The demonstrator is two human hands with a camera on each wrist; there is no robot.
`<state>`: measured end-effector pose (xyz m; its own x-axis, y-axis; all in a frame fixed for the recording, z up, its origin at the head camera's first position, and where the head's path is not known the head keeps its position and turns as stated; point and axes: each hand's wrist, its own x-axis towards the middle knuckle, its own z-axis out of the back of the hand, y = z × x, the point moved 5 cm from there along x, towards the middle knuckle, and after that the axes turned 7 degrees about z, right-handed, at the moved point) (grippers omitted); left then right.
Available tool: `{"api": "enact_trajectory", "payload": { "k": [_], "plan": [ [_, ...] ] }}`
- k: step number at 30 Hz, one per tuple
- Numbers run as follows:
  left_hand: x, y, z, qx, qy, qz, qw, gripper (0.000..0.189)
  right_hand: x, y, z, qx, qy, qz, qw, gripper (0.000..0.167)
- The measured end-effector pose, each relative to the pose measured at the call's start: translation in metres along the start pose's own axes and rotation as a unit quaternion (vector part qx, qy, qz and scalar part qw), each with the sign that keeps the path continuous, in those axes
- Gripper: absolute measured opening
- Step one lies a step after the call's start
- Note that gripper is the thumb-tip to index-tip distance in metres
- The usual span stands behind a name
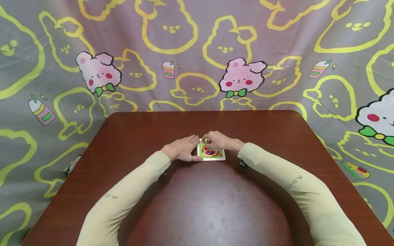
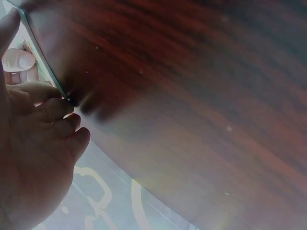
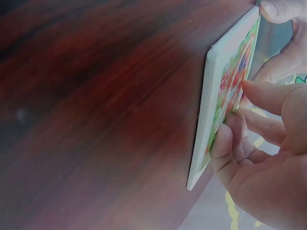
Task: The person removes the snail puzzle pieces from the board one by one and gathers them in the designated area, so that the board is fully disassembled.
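A flat square board (image 1: 220, 158) with a white border and a bright green, red and blue picture lies on the brown table. At its left side, my left hand (image 1: 182, 149) is spread out, the thumb on the near left corner and the fingers at the far left. My right hand (image 1: 219, 140) reaches over the picture from the right with bent fingers. In the right wrist view, the right fingertips (image 3: 248, 88) touch the picture side of the board (image 3: 207, 110). Whether they pinch a loose piece cannot be made out. The left wrist view shows the left hand (image 2: 36, 139) against the board's edge.
The glossy table (image 1: 203, 205) extends around the board on all sides. Behind it hangs a grey and pink curtain (image 1: 197, 61) printed with cartoon rabbits and drink cups. Both forearms, in pale sleeves (image 1: 277, 171), lie across the near part of the table.
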<state>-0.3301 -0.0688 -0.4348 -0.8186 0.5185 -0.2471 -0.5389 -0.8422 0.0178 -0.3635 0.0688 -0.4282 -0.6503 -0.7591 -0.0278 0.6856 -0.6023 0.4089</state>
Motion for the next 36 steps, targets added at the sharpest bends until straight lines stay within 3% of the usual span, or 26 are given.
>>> {"api": "enact_trajectory", "payload": {
  "k": [8, 24, 36],
  "plan": [
    [0.0011, -0.0004, -0.0018, -0.004, 0.009, 0.006, 0.9999, 0.104, 0.0029, -0.005, -0.0025, 0.015, 0.024, -0.013, 0.9995, 0.035],
    [-0.0001, 0.0, -0.0013, -0.007, 0.011, 0.014, 0.9998, 0.103, 0.0048, -0.0019, 0.0009, -0.018, 0.013, -0.014, 0.9997, 0.03],
    [0.0001, -0.0016, -0.001, 0.002, 0.004, 0.016, 0.9999, 0.103, 0.007, -0.0042, 0.0013, -0.002, 0.016, -0.027, 0.9995, 0.029]
  ]
}}
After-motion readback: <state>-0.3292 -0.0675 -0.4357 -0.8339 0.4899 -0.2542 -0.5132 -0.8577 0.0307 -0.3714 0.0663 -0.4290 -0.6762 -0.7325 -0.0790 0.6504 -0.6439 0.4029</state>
